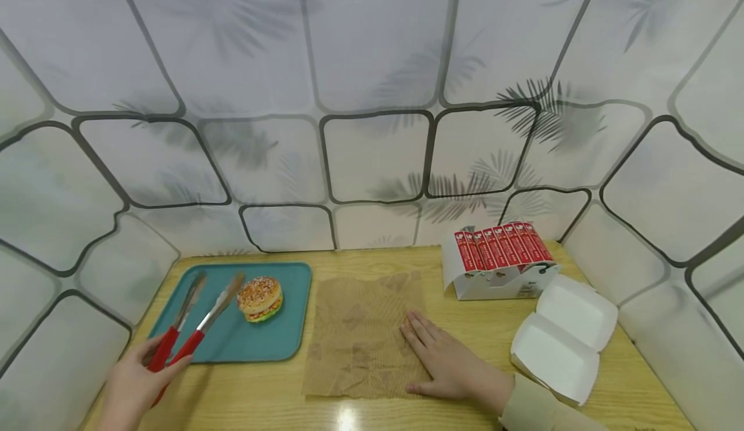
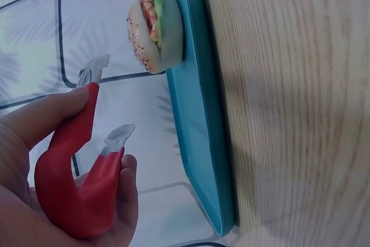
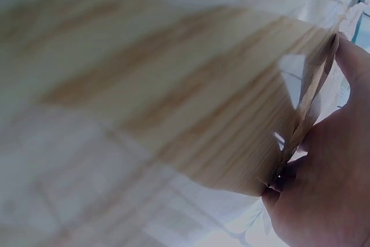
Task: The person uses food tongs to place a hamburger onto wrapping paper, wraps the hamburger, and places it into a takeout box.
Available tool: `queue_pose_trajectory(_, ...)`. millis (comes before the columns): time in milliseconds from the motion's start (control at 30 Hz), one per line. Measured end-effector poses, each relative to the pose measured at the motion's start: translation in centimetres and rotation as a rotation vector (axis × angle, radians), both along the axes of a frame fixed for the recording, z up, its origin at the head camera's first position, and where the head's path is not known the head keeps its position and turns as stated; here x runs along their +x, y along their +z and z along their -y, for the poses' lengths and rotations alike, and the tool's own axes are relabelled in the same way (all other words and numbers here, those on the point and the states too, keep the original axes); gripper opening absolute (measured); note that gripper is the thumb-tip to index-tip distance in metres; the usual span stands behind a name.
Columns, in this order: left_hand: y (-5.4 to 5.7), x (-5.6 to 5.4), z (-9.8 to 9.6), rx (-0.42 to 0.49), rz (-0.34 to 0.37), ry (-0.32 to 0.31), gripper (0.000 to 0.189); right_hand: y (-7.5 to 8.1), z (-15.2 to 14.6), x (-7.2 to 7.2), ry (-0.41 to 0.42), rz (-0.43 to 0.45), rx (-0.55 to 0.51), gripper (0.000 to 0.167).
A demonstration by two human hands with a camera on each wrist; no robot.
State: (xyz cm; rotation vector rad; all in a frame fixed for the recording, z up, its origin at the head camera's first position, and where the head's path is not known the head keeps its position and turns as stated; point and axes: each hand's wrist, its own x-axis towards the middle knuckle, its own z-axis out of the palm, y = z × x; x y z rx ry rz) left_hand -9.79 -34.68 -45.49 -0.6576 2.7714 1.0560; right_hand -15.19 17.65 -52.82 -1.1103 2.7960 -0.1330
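Note:
My left hand (image 1: 136,379) grips a pair of tongs (image 1: 194,339) by their red handles, thumb on one arm and fingers on the other. The metal tips stand spread over the teal tray (image 1: 296,327), just left of a toy-like hamburger (image 1: 259,298). In the left wrist view the hamburger (image 2: 156,33) shows its seeded bun and lettuce, apart from the tongs (image 2: 75,189). A crinkled sheet of brown paper (image 1: 360,334) lies flat mid-table. My right hand (image 1: 444,360) rests on its right edge with fingers extended.
Behind and right stands a white carton (image 1: 500,285) holding a row of red packets (image 1: 502,247). An opened white clamshell box (image 1: 558,353) sits on the right of the wooden table (image 1: 465,327). Patterned fabric walls (image 1: 378,159) enclose the back and sides.

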Motion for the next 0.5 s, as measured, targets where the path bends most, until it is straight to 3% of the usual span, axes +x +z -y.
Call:
queue_pose_trajectory(200, -0.3, 0.7, -0.4, -0.085, 0.013, -0.065, 0.091, 0.4, 0.1, 0.1, -0.001, 0.008, 0.003, 0.106)
queue_pose_trajectory(500, -1.2, 1.3, -1.3, -0.074, 0.023, -0.061, 0.093, 0.5, 0.1, 0.2, 0.003, 0.001, 0.000, 0.106)
